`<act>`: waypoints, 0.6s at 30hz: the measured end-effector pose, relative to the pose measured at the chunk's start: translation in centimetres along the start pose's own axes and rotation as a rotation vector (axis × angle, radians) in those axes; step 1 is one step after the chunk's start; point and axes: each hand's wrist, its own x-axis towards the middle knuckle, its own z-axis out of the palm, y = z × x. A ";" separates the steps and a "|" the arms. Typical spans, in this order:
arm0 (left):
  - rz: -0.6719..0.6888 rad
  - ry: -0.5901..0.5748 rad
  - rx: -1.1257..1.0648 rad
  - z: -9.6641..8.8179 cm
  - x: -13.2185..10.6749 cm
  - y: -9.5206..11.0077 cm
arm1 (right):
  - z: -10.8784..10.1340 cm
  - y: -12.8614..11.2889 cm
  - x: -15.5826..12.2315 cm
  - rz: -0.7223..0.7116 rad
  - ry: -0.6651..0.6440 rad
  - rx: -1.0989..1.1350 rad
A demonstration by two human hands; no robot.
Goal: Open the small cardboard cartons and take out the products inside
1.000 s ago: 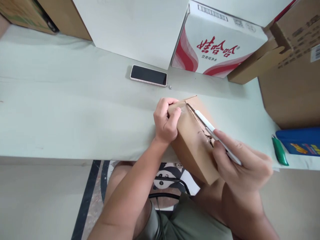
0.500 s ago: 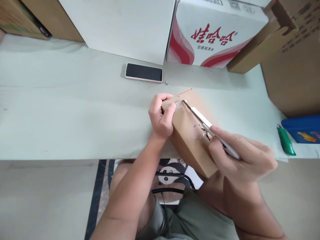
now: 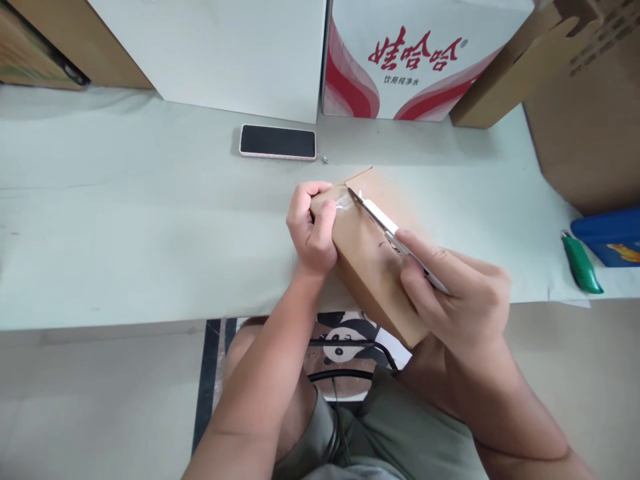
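Observation:
A brown cardboard box (image 3: 367,260) is tilted over the table's front edge, its lower end out past it. My left hand (image 3: 313,227) is closed around its far left end, thumb on top beside a strip of clear tape (image 3: 343,199). My right hand (image 3: 455,287) grips a white utility knife (image 3: 381,217), index finger along its body. The knife's dark blade tip touches the box near the taped end. A cardboard flap sticks up behind the blade, and a torn, dark opening lies partly hidden under the knife and my right fingers.
A phone (image 3: 278,142) lies behind the box, with a tiny scrap (image 3: 325,160) beside it. A white box (image 3: 215,53) and a red-and-white carton (image 3: 415,73) stand at the back. To the right are a green cutter (image 3: 581,263) and a blue case (image 3: 607,237).
The knife tip has moved toward the taped end of the box, nearer my left thumb. My right hand has shifted left and slightly up; my left hand keeps its hold. The view has shifted slightly.

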 end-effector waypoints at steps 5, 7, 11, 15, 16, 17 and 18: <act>-0.006 -0.011 0.052 -0.2 0.0 0.0 | -0.2 -0.1 -0.3 0.037 0.007 0.020; -0.002 -0.021 0.068 -0.2 -0.1 0.0 | -0.4 0.0 -0.5 0.046 0.043 0.039; 0.008 -0.028 0.071 -0.2 -0.1 -0.1 | -0.5 0.2 -1.0 0.003 0.113 0.083; 0.000 -0.028 0.058 -0.1 -0.1 -0.2 | -0.4 0.0 -1.0 0.040 0.123 0.086; 0.001 -0.026 0.058 -0.1 -0.1 -0.2 | -0.4 -0.1 -0.9 0.048 0.114 0.081; 0.003 -0.022 0.058 -0.1 -0.1 -0.2 | -0.3 -0.2 -0.8 0.052 0.104 0.074; 0.007 -0.018 0.056 -0.1 -0.1 -0.1 | -0.3 -0.2 -0.7 0.051 0.093 0.066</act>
